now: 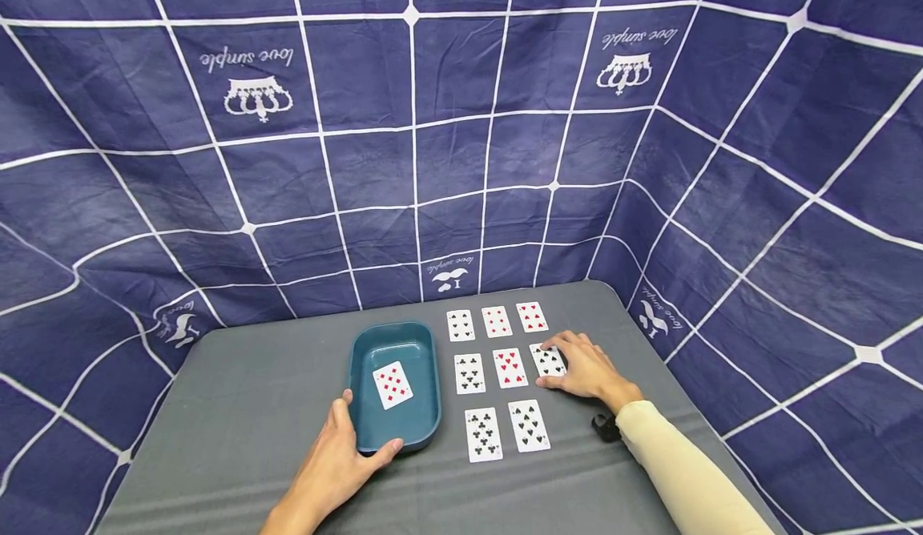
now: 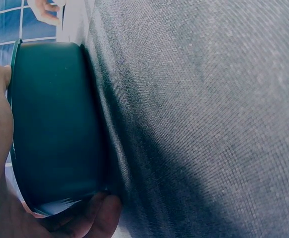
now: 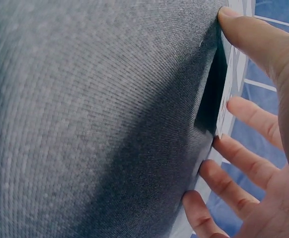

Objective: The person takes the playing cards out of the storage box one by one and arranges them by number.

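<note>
My left hand [image 1: 335,459] grips the near left corner of a teal rectangular tray [image 1: 434,383], its thumb on the near rim and its fingers along the left side. The tray's outer wall [image 2: 55,119] fills much of the left wrist view. Inside it lies a diamonds playing card [image 1: 392,384], face up. At the right end of the middle row, my right hand [image 1: 587,367] holds a spades playing card [image 1: 546,359] between thumb and fingers at opposite edges. In the right wrist view the card shows almost edge-on beside the thumb [image 3: 249,34]; the other fingers are spread.
Face-up cards lie in rows right of the tray: a hearts card [image 1: 510,368] and a clubs card [image 1: 470,374] in the middle, several more behind and in front. A grey cloth [image 1: 267,407] covers the table. Blue gridded curtains [image 1: 375,158] stand behind and at the sides.
</note>
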A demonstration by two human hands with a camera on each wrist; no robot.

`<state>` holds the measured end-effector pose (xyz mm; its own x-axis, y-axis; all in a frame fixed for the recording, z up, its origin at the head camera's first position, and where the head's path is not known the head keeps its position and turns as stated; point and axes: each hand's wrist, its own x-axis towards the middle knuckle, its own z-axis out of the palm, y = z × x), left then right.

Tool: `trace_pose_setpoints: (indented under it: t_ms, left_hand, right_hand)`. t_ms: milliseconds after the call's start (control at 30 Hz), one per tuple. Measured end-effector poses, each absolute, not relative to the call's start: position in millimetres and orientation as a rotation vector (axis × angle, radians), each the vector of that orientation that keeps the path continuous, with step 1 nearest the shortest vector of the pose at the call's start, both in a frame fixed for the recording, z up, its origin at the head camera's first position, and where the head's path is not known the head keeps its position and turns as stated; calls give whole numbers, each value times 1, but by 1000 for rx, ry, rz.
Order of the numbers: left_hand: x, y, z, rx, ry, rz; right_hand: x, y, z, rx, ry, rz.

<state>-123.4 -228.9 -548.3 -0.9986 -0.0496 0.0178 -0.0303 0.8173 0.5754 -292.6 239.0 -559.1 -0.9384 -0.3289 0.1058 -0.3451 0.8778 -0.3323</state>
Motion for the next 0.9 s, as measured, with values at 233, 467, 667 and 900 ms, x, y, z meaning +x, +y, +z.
trace_pose_setpoints:
  t_ms: [233, 467, 667, 900]
  left_hand:
    - [-123, -228, -547, 61, -2950, -925]
    - [-123, -227, -546, 57, -2952, -924]
    - [-123, -227, -546, 58, -2945, -920]
    - [-121, -227, -545, 72, -2946, -921]
  right_hand:
    - [-291, 238, -558, 538, -3009, 547]
    - [-291, 238, -555, 564, -2995, 532]
    - [-290, 232, -548, 561, -2969, 544]
    - [-291, 216, -537, 627, -2921, 518]
